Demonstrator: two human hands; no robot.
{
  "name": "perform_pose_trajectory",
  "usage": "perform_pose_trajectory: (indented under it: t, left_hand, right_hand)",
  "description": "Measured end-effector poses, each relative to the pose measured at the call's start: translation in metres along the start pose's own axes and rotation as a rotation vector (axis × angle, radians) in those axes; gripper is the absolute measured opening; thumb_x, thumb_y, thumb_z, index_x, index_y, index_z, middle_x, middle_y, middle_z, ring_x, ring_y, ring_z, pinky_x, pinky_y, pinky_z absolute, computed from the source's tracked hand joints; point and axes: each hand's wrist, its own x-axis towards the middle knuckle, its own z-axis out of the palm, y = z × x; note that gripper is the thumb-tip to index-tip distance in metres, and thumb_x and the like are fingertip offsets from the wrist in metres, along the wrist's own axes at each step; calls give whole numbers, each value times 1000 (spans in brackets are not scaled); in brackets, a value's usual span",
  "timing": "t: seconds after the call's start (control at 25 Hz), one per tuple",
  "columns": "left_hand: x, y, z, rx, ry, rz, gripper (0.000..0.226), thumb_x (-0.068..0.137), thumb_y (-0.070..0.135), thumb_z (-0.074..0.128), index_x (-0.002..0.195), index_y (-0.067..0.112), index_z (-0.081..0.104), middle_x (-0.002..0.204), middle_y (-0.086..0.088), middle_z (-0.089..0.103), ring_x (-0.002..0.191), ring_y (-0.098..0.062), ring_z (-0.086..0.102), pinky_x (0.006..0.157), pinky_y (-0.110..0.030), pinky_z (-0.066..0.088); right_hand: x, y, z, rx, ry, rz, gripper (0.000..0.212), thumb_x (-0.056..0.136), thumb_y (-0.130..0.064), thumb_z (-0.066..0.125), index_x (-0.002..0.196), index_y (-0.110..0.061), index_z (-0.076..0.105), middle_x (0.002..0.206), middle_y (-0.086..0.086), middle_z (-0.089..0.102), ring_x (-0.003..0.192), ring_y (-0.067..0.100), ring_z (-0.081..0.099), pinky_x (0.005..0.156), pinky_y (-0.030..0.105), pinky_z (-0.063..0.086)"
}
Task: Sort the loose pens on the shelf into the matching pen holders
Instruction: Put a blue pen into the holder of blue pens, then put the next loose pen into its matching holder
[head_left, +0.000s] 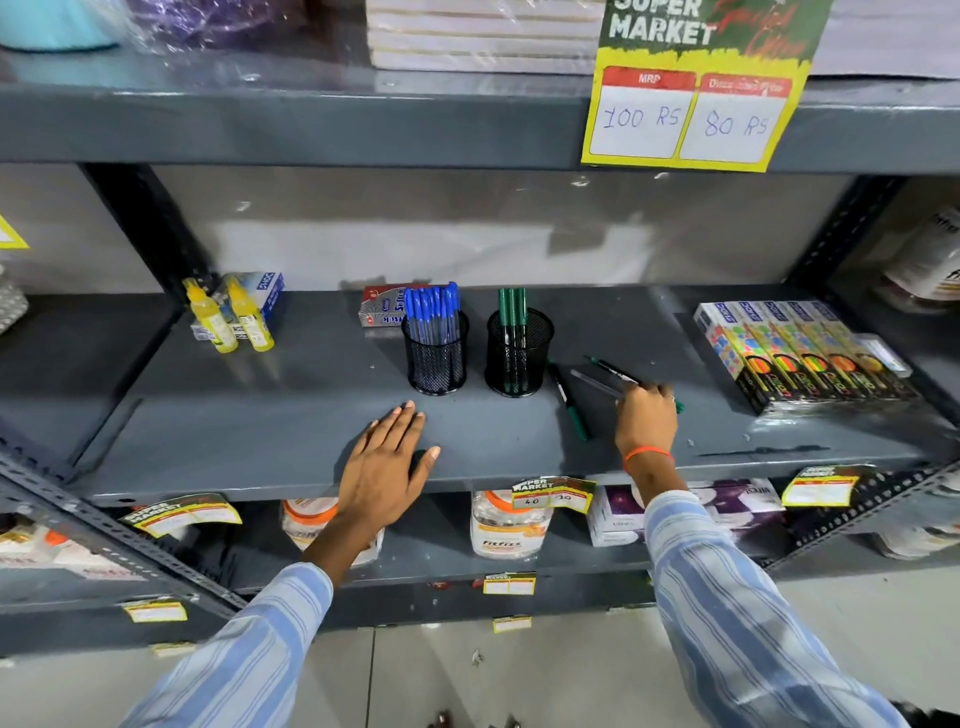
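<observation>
Head view, left holder (435, 358): blue pens (432, 307).
Right holder (518, 358): green pens (512, 312).
Your right hand (645, 420): grip pinching a green pen (618, 373), its end hidden.
Your left hand (387, 462): fingers spread flat on the shelf (260, 415).

Right hand (645, 420) hides fingertips and middle of green pen (615, 371); blurred. Lower pen barrels veiled behind holder mesh (518, 364). Price tag (696, 83) top cropped.

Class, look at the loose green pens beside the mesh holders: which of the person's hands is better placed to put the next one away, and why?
The right hand. It already touches the loose green pens, just right of the green-pen holder. The left hand lies flat, in front of the blue-pen holder.
</observation>
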Motion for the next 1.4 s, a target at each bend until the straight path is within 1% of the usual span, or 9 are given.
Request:
perform_pose_trajectory:
  t: [0.12, 0.24, 0.36, 0.64, 0.72, 0.8, 1.0, 1.2, 1.4]
  left_hand:
    - [0, 1, -1, -4, 0, -1, 68, 91, 56, 14, 140, 14, 33, 149, -7, 35, 138, -21, 30, 113, -39, 22]
    - [-1, 1, -1, -9, 1, -1, 69, 90, 57, 11, 141, 14, 32, 149, -7, 34, 138, -20, 29, 113, -39, 21]
    - [-2, 1, -1, -13, 5, 0, 69, 90, 57, 12, 141, 14, 32, 149, -7, 35, 138, -20, 29, 113, -38, 21]
    - [-1, 2, -3, -18, -3, -9, 69, 91, 57, 12, 138, 13, 37, 147, -7, 40, 135, -22, 35, 112, -39, 24]
    - [-1, 3, -3, -38, -13, -13, 69, 91, 57, 11, 138, 13, 37, 146, -7, 40, 134, -23, 36, 112, -41, 27]
    - [-1, 3, -4, -62, -11, -19, 69, 92, 57, 12, 137, 13, 39, 145, -8, 42, 133, -25, 38, 111, -43, 29]
    - [-1, 5, -5, -88, 6, -23, 65, 92, 54, 21, 134, 10, 45, 142, -10, 46, 129, -27, 44, 109, -44, 33]
    - [1, 0, 2, -95, -30, -40, 62, 94, 54, 24, 143, 17, 26, 153, -2, 26, 141, -18, 21, 115, -34, 8]
    - [0, -2, 4, -112, -12, -32, 61, 94, 52, 26, 144, 19, 23, 154, -2, 23, 142, -17, 17, 113, -31, 2]
  right_hand:
    - [1, -4, -5, 37, -13, 9, 22, 86, -1, 52, 104, 0, 66, 106, 28, 68, 105, 41, 56, 94, 38, 44]
    - [-1, -15, -22, 250, 33, 84, 20, 83, -6, 57, 98, 3, 67, 108, 29, 64, 100, 45, 58, 88, 41, 45]
    - [1, -37, -47, 476, 156, 86, 27, 84, -4, 61, 110, -2, 64, 113, 24, 64, 101, 44, 60, 90, 42, 47]
    - [-5, -94, -95, 804, 376, -104, 49, 83, -1, 67, 127, -9, 49, 85, 14, 73, 80, 30, 68, 79, 39, 55]
    - [-6, -105, -100, 865, 378, -140, 51, 82, -2, 69, 127, -9, 47, 86, 11, 75, 77, 27, 70, 76, 31, 54]
    - [-3, -118, -99, 892, 355, -182, 42, 82, -3, 70, 120, -5, 53, 87, 12, 77, 76, 25, 72, 72, 22, 50]
    - [8, -157, -86, 899, 244, -203, 15, 87, -13, 66, 97, -2, 63, 87, 15, 76, 80, 32, 71, 72, 32, 55]
    - [20, -187, -64, 843, 2, -208, 16, 88, -12, 65, 100, -2, 66, 98, 18, 75, 94, 35, 69, 85, 42, 56]
    - [17, -200, -45, 676, -125, -271, 16, 85, -18, 68, 91, -3, 71, 94, 19, 76, 90, 34, 70, 79, 33, 53]
